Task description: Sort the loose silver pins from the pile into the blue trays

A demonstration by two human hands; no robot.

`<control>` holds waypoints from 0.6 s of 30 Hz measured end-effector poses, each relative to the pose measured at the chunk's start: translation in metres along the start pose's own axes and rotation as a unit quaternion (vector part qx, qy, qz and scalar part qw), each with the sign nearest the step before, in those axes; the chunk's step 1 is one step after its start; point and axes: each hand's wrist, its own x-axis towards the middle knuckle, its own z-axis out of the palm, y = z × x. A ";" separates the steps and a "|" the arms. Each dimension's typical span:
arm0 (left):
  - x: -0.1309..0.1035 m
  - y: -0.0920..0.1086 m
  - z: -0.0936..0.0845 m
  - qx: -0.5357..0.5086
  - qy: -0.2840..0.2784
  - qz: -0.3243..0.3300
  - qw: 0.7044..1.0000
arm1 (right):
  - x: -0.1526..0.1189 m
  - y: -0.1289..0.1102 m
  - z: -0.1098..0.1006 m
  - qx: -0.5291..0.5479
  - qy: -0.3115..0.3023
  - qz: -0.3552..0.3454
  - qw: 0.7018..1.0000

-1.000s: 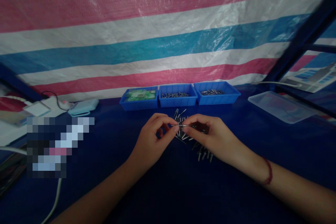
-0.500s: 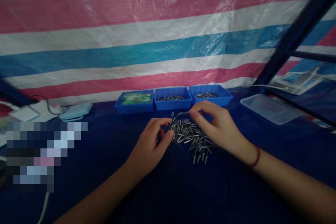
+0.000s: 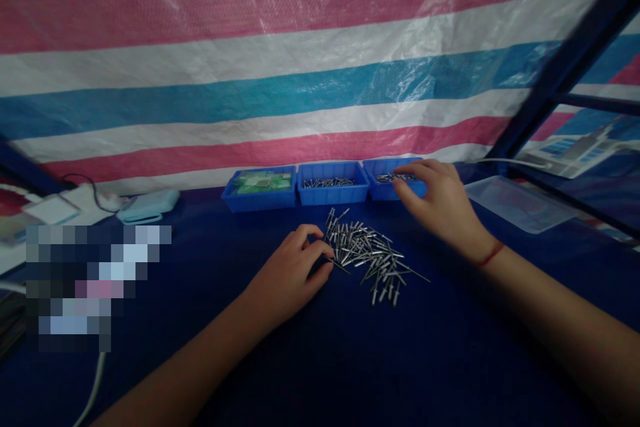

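Note:
A loose pile of silver pop rivets lies on the dark blue table. My left hand rests at the pile's left edge. Its fingers are bent and apart, with the tips close to a rivet there; no firm grip shows. Over the front of the right blue bin hovers my right hand, thumb and fingers spread, with nothing visible between them. That bin has rivets inside, partly covered by the hand. More rivets fill the bottom of the middle blue bin.
The left blue bin contains green-and-clear packets. A translucent plastic lid lies at the right, near a blue metal frame. A light blue case and white cables are at the left. A striped sheet hangs behind.
My right hand has moved from above the pile, where it pinched a rivet, back and right to the right bin, and its fingers have opened. My left hand has shifted slightly beside the pile.

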 end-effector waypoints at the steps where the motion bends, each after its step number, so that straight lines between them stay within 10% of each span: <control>1: 0.000 0.000 0.000 0.001 -0.002 0.001 1.000 | -0.002 -0.008 -0.002 0.019 -0.009 -0.018 1.000; 11: 0.006 0.006 -0.004 -0.143 0.079 -0.079 0.983 | -0.029 -0.056 -0.003 0.298 -0.178 -0.062 0.936; 18: 0.006 0.012 0.000 -0.227 0.071 -0.112 0.965 | -0.037 -0.076 -0.011 0.415 -0.162 0.004 0.895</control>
